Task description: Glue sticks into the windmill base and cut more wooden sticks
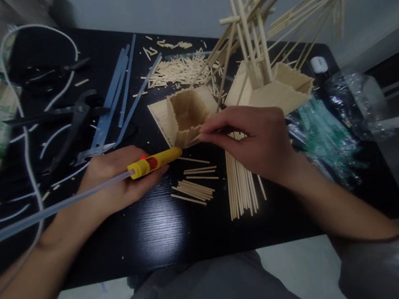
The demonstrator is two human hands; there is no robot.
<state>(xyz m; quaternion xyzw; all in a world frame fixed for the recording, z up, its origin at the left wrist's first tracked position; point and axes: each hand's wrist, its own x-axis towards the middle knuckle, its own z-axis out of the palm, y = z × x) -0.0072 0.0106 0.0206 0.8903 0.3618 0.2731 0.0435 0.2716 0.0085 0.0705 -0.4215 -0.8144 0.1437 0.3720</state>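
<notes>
My left hand is closed around a yellow hot glue gun, with a long clear glue stick sticking out of its back end. The gun's tip is close to the near lower corner of a small open box built of pale wooden sticks. At the near rim of this box, the thumb and forefinger of my right hand pinch a short wooden stick, mostly hidden by the fingertips. Below the box lie several short cut sticks. A bundle of longer sticks extends under my right hand.
A taller stick structure rises at the right behind my hand. Pliers, white cable and clear glue sticks occupy the left. Small stick offcuts are heaped at the back. Plastic wrappers lie right on the black table.
</notes>
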